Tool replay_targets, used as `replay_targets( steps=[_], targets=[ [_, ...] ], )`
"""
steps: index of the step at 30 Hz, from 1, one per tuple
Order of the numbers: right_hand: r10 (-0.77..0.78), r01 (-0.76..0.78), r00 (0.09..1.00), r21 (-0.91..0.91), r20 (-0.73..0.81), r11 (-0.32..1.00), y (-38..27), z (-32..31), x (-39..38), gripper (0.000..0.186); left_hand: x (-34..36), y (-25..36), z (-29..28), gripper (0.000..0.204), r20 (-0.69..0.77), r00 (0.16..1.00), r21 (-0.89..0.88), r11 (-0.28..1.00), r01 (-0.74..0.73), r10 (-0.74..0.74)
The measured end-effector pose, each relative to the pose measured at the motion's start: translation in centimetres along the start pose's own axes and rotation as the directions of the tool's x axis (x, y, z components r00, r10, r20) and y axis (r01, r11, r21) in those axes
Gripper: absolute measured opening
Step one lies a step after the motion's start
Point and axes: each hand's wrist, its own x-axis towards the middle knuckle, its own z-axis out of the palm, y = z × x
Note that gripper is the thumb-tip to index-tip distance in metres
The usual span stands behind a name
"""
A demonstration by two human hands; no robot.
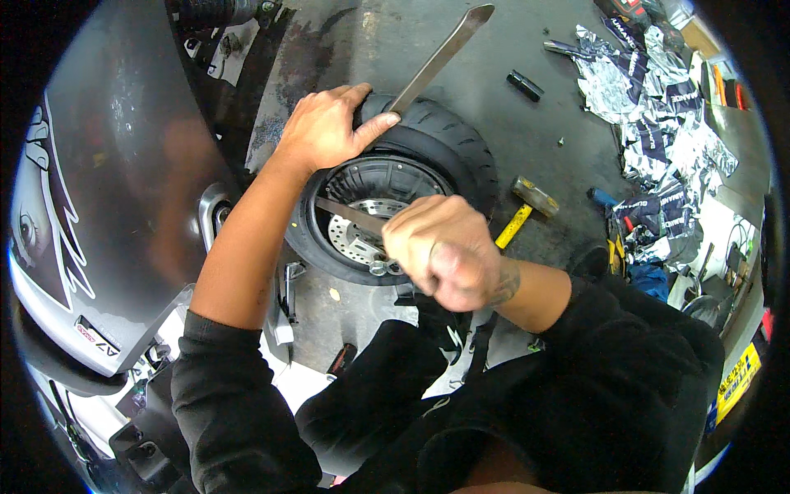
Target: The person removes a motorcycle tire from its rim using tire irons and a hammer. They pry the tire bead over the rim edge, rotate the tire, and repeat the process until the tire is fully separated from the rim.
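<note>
A wheel (339, 256) with a black tyre (460, 153), dark rim and perforated brake disc lies below me. My left hand (329, 125) grips the tyre's upper left, its thumb against the base of an upright flat metal lever (443, 58) lodged at the tyre. My right hand (440, 251) is closed in a fist on a second flat lever (346, 212), which reaches leftward across the disc to the rim's left side; the fist hides its near end. A hammer (517, 220) with a yellow handle lies on the floor just right of the wheel.
A dark scooter body (123, 206) fills the left side. On the floor (584, 165) lie a black cylinder (525, 86), crumpled foil wrappers (646, 123), a blue-handled tool (603, 198) and other clutter along the right. My dark-clothed knee and legs are at the bottom.
</note>
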Motion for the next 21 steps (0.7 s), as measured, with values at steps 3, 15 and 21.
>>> replay_targets(
  steps=[3,15,21],
  targets=[
    [-0.177,0.183,0.980,-0.062,0.094,0.981,0.4,1.8,1.9,0.043,0.0,0.1,-0.2,0.081,-0.010,1.000,0.005,1.000,-0.009,0.009],
    [-0.221,0.142,0.955,-0.351,-0.198,0.926,0.9,9.6,5.0,0.031,-0.2,0.6,-0.6,0.082,0.038,0.998,0.032,0.999,0.040,-0.041],
    [-0.284,0.135,0.928,-0.494,-0.241,0.859,1.2,12.9,7.1,0.037,0.0,0.5,-0.4,0.080,0.016,1.000,0.051,0.998,0.021,-0.021]
  ],
)
